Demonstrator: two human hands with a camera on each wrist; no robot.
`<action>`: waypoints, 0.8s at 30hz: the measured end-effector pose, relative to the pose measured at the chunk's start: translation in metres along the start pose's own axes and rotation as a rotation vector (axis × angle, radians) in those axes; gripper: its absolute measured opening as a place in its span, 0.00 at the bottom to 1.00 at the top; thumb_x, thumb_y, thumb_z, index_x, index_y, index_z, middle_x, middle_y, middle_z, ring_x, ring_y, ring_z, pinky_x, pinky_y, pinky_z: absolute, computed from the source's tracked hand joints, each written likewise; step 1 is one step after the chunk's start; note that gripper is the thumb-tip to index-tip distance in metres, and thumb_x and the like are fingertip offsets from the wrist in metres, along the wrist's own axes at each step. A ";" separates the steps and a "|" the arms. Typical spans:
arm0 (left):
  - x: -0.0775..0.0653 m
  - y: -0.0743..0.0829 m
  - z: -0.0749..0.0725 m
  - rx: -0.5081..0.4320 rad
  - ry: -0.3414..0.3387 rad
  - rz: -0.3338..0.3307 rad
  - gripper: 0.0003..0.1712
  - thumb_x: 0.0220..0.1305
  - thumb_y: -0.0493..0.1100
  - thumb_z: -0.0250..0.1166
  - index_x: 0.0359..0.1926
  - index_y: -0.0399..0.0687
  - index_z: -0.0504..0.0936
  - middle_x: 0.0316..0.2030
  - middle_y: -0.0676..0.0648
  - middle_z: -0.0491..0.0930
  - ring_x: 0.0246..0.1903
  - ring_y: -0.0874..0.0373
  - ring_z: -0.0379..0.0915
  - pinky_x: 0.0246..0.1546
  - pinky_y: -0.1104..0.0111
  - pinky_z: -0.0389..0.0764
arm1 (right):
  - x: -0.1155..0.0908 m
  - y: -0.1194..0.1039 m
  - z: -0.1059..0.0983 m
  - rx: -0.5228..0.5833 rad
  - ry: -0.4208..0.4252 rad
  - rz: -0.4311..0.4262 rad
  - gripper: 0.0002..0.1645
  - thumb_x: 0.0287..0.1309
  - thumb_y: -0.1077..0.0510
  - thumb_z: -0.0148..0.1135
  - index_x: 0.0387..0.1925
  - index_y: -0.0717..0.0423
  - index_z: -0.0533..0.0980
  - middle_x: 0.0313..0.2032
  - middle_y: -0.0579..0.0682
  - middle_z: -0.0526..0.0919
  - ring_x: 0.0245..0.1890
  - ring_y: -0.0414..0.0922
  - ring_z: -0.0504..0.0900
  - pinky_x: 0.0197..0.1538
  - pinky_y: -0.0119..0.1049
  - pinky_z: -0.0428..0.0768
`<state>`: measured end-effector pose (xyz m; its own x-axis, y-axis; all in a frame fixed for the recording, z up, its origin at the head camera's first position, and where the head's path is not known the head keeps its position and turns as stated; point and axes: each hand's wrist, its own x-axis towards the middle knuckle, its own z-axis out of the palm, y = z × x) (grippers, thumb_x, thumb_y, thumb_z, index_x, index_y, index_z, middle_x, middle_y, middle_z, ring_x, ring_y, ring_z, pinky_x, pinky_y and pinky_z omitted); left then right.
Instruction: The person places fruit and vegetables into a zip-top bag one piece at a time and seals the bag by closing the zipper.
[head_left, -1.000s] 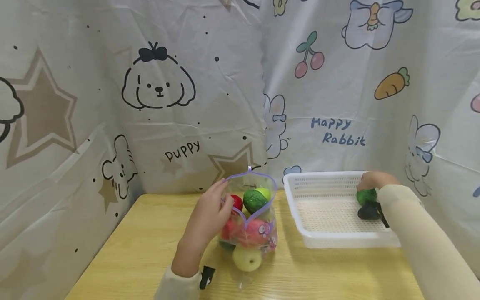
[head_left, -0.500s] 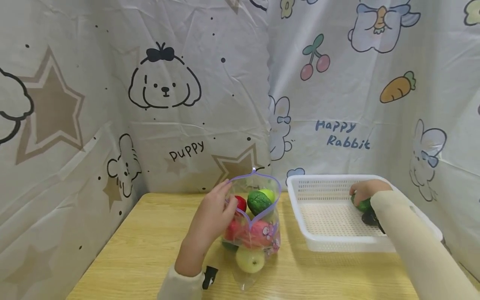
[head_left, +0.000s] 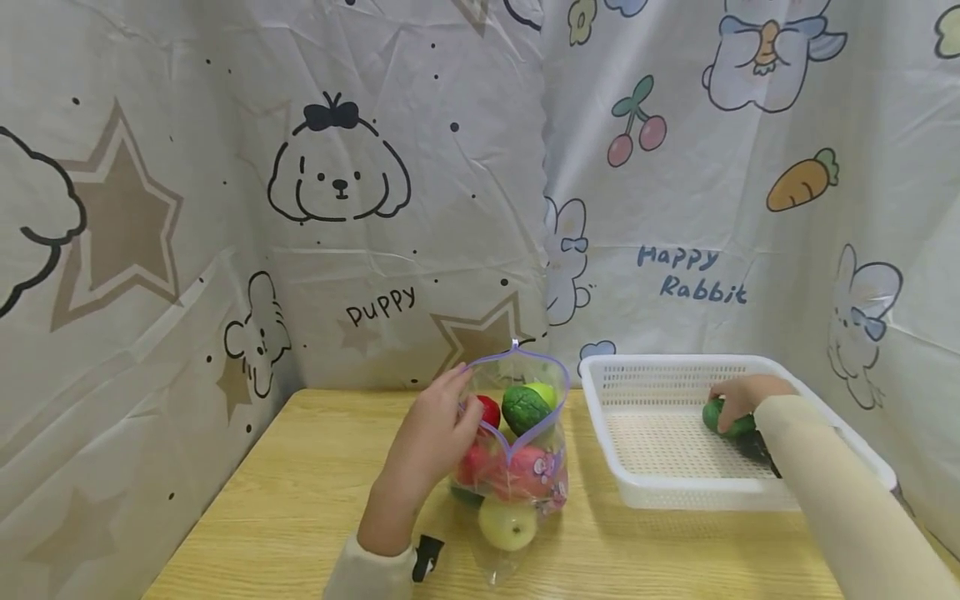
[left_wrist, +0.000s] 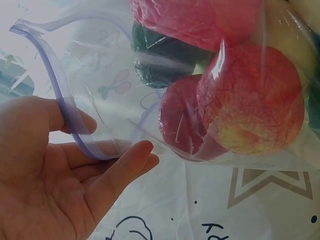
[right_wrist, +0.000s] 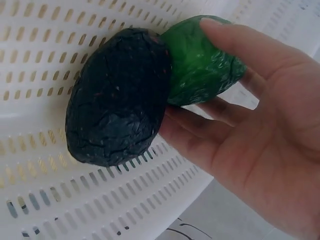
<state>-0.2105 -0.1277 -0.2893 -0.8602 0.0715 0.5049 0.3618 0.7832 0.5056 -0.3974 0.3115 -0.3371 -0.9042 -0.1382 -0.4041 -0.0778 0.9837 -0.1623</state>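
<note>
A clear zip bag [head_left: 564, 433] with a purple edge stands with its mouth spread, holding several red, green and yellow fruits. My left hand [head_left: 431, 437] holds the bag's left rim; in the left wrist view the purple zip edge [left_wrist: 65, 102] runs between thumb and fingers. Over the white basket, my right hand [head_left: 750, 396] grips a green wrinkled fruit [head_left: 715, 417]. In the right wrist view the thumb lies on this green fruit [right_wrist: 195, 60], with fingers behind it. A dark avocado [right_wrist: 117, 100] touches it, mostly hidden by the hand in the head view.
The white perforated basket [head_left: 637, 483] stands right of the bag on the wooden table [head_left: 300, 500]. A pale cartoon-printed curtain [head_left: 450, 250] hangs behind the table and along both sides. A small black piece [head_left: 427, 557] shows at the left cuff.
The right hand has shifted slightly within the basket, and more of the green fruit shows in its grip. The left hand keeps holding the bag rim. The whole head view has shifted slightly.
</note>
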 end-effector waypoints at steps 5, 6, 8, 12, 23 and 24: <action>0.001 0.000 0.000 0.010 -0.003 -0.004 0.26 0.63 0.43 0.51 0.59 0.36 0.73 0.63 0.38 0.70 0.63 0.46 0.62 0.62 0.52 0.67 | -0.006 0.000 -0.004 0.116 -0.021 -0.052 0.37 0.46 0.50 0.68 0.58 0.59 0.68 0.42 0.59 0.72 0.39 0.52 0.73 0.42 0.49 0.78; 0.001 0.000 0.000 0.011 -0.004 -0.004 0.26 0.63 0.43 0.51 0.59 0.36 0.72 0.63 0.38 0.70 0.63 0.46 0.62 0.62 0.52 0.67 | -0.007 -0.001 -0.006 0.105 -0.031 -0.074 0.35 0.47 0.50 0.67 0.57 0.59 0.68 0.42 0.59 0.73 0.38 0.52 0.74 0.42 0.48 0.79; 0.000 0.000 0.000 0.011 -0.006 -0.005 0.26 0.63 0.44 0.51 0.59 0.36 0.72 0.64 0.38 0.69 0.63 0.46 0.62 0.62 0.52 0.67 | -0.009 -0.004 -0.011 0.091 -0.037 -0.097 0.36 0.48 0.49 0.66 0.57 0.59 0.67 0.43 0.60 0.74 0.38 0.52 0.75 0.42 0.50 0.80; -0.001 0.000 0.001 0.012 -0.014 -0.009 0.26 0.63 0.43 0.50 0.60 0.36 0.72 0.64 0.39 0.69 0.63 0.46 0.62 0.62 0.53 0.69 | -0.015 -0.013 -0.023 0.083 -0.047 -0.135 0.39 0.50 0.47 0.65 0.60 0.61 0.64 0.49 0.65 0.74 0.43 0.57 0.75 0.46 0.56 0.80; 0.002 0.000 0.003 -0.002 0.005 0.023 0.26 0.63 0.43 0.49 0.60 0.36 0.71 0.64 0.38 0.69 0.57 0.46 0.69 0.51 0.56 0.77 | -0.045 -0.066 -0.043 -0.005 0.295 -0.500 0.31 0.53 0.57 0.63 0.56 0.64 0.66 0.46 0.62 0.78 0.42 0.52 0.76 0.44 0.53 0.80; 0.001 0.000 0.003 -0.001 0.003 0.018 0.26 0.63 0.43 0.49 0.60 0.36 0.71 0.64 0.38 0.69 0.57 0.46 0.69 0.50 0.56 0.77 | -0.052 -0.074 -0.040 -0.002 0.368 -0.530 0.30 0.52 0.57 0.64 0.56 0.63 0.67 0.46 0.62 0.78 0.42 0.52 0.76 0.44 0.53 0.80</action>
<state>-0.2127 -0.1254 -0.2906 -0.8526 0.0839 0.5159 0.3775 0.7815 0.4968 -0.3621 0.2501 -0.2677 -0.8276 -0.5574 0.0655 -0.5541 0.7928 -0.2537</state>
